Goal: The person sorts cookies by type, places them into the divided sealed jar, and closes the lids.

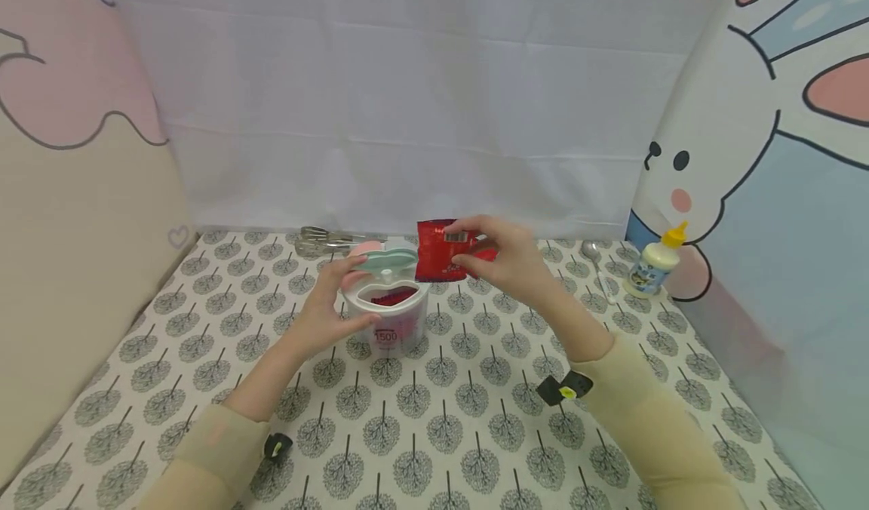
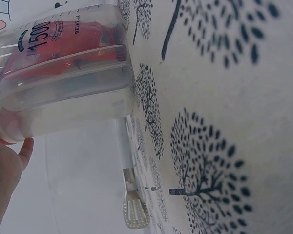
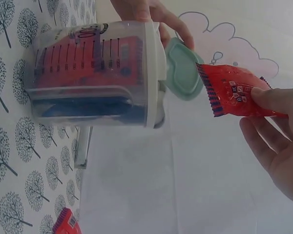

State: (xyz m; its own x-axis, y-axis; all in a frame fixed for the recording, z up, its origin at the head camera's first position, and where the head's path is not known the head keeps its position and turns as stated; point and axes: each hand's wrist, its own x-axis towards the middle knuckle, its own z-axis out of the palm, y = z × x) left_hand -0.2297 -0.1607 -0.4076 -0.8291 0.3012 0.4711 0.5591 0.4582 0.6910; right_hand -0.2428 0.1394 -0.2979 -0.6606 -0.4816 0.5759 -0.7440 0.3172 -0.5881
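A clear plastic storage canister (image 1: 400, 333) with a white top stands upright on the table, its green flip lid (image 1: 390, 259) raised. Red packets (image 3: 93, 63) and something dark blue show through its wall in the right wrist view. My left hand (image 1: 322, 317) grips the canister's top, thumb at the front rim and fingers at the raised lid. Between thumb and fingers, my right hand (image 1: 509, 261) pinches a red snack packet (image 1: 437, 252), just right of the canister's opening and above it. The packet looks sealed, with dark zigzag ends.
Another red packet (image 3: 67, 222) lies on the table, mostly behind my right hand in the head view. A slotted turner (image 2: 136, 209) and a whisk (image 1: 315, 233) lie behind the canister. To the right are a spoon (image 1: 599, 268) and a yellow-capped bottle (image 1: 650, 268).
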